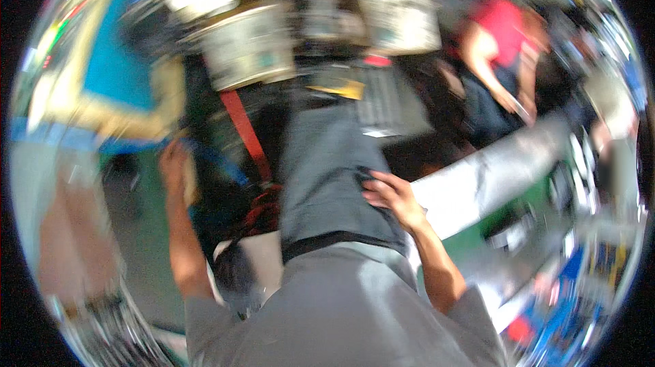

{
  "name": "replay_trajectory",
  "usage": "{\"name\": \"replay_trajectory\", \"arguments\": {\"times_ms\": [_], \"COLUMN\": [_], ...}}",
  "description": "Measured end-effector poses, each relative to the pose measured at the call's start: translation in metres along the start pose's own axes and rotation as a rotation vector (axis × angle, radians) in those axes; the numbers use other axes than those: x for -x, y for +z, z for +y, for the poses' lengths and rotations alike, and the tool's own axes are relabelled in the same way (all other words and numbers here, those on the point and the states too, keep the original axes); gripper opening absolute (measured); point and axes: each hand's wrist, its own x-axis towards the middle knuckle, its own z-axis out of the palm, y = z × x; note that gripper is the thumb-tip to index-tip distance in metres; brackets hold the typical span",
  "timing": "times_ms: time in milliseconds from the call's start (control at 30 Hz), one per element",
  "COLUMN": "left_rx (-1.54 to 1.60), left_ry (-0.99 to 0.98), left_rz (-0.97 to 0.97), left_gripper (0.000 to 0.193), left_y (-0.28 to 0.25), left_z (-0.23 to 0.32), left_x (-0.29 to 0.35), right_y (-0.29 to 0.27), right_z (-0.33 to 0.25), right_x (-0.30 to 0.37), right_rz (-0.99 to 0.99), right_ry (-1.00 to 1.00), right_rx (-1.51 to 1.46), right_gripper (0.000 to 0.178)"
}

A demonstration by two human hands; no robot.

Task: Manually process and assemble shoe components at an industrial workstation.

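My left hand [175, 159] reaches out beside the tan-edged corner of a blue-topped table [119, 70]. Motion smears its fingers, so whether it holds anything is unclear. A tan strip [191, 174] shows right next to it. My right hand [392, 194] is open, its fingers stretched out over my dark grey shorts [334, 183]; I see nothing in it. A small dark patch lies by those fingertips, too blurred to name.
Two pale printed boxes [249, 46] [399, 19] stand ahead, with a red strap [247, 136] below the left one. A person in a red top [501, 29] sits at the right, holding something thin. A long pale grey panel [491, 169] crosses the right side.
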Motion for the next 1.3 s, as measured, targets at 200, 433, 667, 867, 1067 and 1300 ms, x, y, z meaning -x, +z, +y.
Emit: {"name": "replay_trajectory", "arguments": {"times_ms": [200,433,667,867,1067,1300], "left_rx": [0.568,0.313,0.070,0.043,0.129,0.235], "left_ry": [-0.082,-0.037,-0.049,-0.075,0.029,-0.103], "left_rz": [-0.570,-0.965,-0.748,-0.718,-0.995,-1.297], "left_gripper": [0.046,0.043,0.042,0.041,0.039,0.056], "left_y": [0.227,0.350,0.277,0.289,0.399,0.507], "left_z": [0.126,0.177,0.154,0.175,0.192,0.234], "left_x": [0.117,0.209,0.171,0.190,0.249,0.360], "right_y": [-0.148,-0.359,-0.421,-0.431,-0.366,-0.168], "right_z": [0.127,0.316,0.269,0.220,0.265,0.181], "right_x": [0.047,0.234,0.175,0.151,0.185,0.197], "right_rz": [0.614,1.456,1.604,1.668,1.441,1.128], "right_ry": [0.025,0.359,0.120,0.478,-0.104,-0.233], "right_rx": [0.005,-0.041,0.227,0.161,-0.456,-0.591], "right_gripper": [0.044,0.041,0.115,0.124,0.071,0.067]}}
